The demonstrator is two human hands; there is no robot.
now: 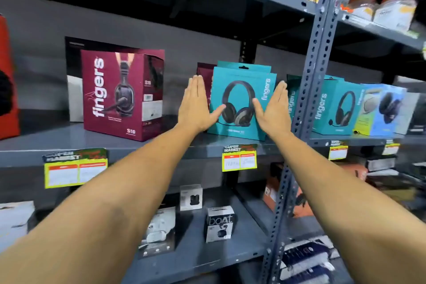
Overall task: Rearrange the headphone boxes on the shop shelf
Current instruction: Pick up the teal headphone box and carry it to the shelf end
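Note:
A teal "fingers" headphone box [239,99] stands on the middle shelf [69,145], with more teal boxes stacked behind it. My left hand [196,106] lies flat against its left side and my right hand [274,108] against its right side. Both have straight fingers and a thumb resting on the box front, so the box is held between them. A maroon "fingers" S10 box [119,92] stands upright to the left, and another maroon box [204,74] peeks out behind my left hand. More teal boxes [332,106] and a blue box [387,108] stand to the right.
A perforated grey upright post [306,99] runs just right of my right hand. Yellow price tags [239,159] hang on the shelf edge. Small earbud boxes [220,223] sit on the lower shelf. A red box [7,80] is at the far left.

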